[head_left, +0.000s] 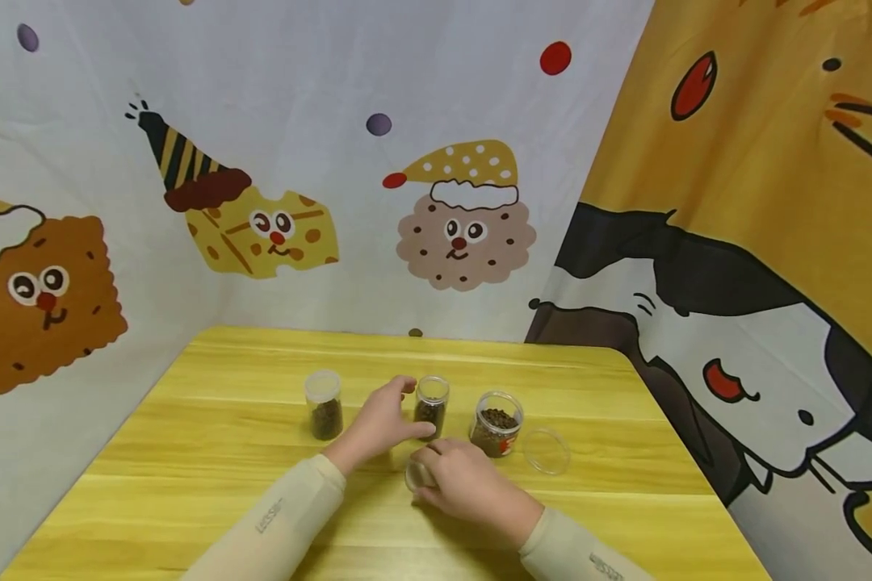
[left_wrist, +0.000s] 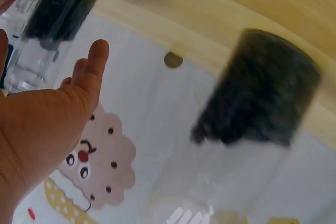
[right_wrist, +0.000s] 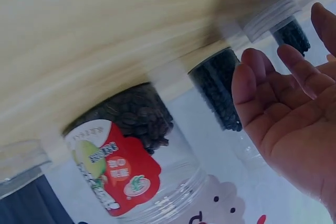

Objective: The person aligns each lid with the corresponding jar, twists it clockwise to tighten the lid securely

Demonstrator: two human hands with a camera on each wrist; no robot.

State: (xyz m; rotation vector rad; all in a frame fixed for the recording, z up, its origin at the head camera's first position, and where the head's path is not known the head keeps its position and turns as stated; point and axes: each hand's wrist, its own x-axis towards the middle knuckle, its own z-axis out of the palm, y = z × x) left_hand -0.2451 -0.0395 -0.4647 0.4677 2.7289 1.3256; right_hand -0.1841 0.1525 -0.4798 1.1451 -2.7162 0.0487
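Observation:
My left hand (head_left: 378, 421) is spread beside the middle clear jar (head_left: 431, 410), thumb and fingers reaching round its near and left sides. Dark small pieces fill the lower part of that uncapped jar. In front of it, my right hand (head_left: 468, 484) has its thumb and fingers round the edge of a clear round lid (head_left: 416, 478), low over the table. A wider open jar (head_left: 496, 426) of brown pieces stands right of the middle jar; its red label (right_wrist: 131, 169) shows in the right wrist view. To the left stands a capped jar (head_left: 325, 413) with dark contents.
Another clear lid (head_left: 547, 452) lies flat right of the wide jar. Everything stands on a yellow wood-grain table (head_left: 262, 363). A cartoon-printed cloth (head_left: 363, 298) hangs behind the table's far edge and along its sides.

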